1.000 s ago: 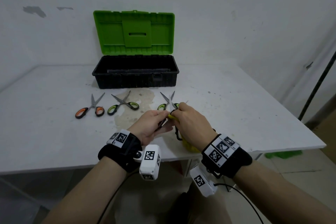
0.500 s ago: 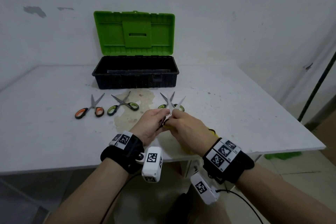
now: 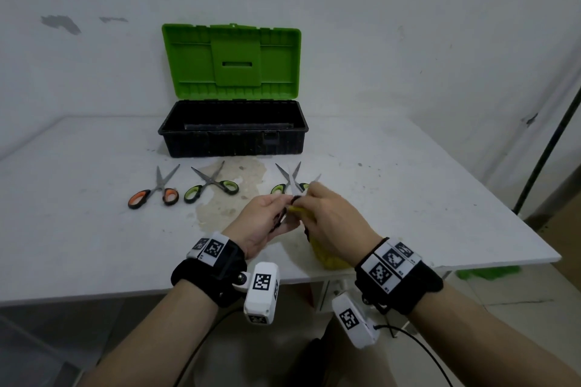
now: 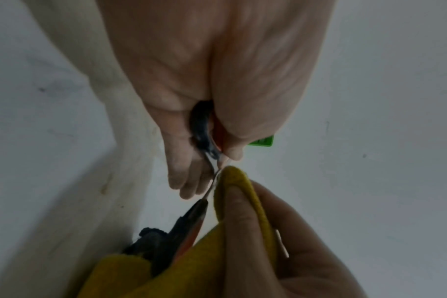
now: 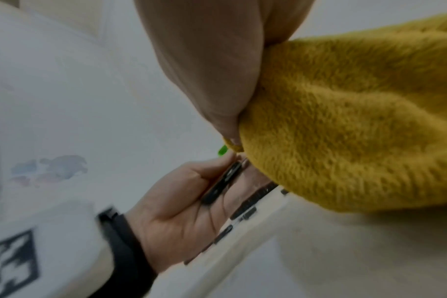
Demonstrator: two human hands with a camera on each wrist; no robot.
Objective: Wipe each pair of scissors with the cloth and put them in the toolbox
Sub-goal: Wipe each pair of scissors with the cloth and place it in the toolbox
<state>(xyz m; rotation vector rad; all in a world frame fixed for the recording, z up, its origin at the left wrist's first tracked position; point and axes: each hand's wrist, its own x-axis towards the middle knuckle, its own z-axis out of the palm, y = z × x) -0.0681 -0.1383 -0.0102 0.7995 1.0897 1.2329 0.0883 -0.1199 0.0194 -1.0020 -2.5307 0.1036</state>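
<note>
My left hand (image 3: 267, 217) grips the dark, orange-lined handle of a pair of scissors (image 4: 201, 125) just above the table's front. My right hand (image 3: 333, 220) pinches a yellow cloth (image 3: 327, 256) around one blade near the pivot; the cloth (image 5: 345, 131) hangs down from that hand. A pale blade tip (image 3: 295, 187) sticks out past the fingers. Three more pairs lie in a row on the table: orange-handled scissors (image 3: 155, 192), green-handled scissors (image 3: 210, 187), and another green-handled pair (image 3: 278, 188) partly hidden behind my hands. The black toolbox (image 3: 232, 141) stands open behind them.
The toolbox's green lid (image 3: 231, 56) leans back against the wall. A yellowish stain (image 3: 232, 195) marks the white table (image 3: 408, 198) between the scissors. A dark pole (image 3: 547, 148) stands at the right, off the table's edge.
My right hand has slid the cloth along the held scissors, and the blade tips now show beyond the fingers. Both hands have shifted slightly. The scissors on the table have not moved.
</note>
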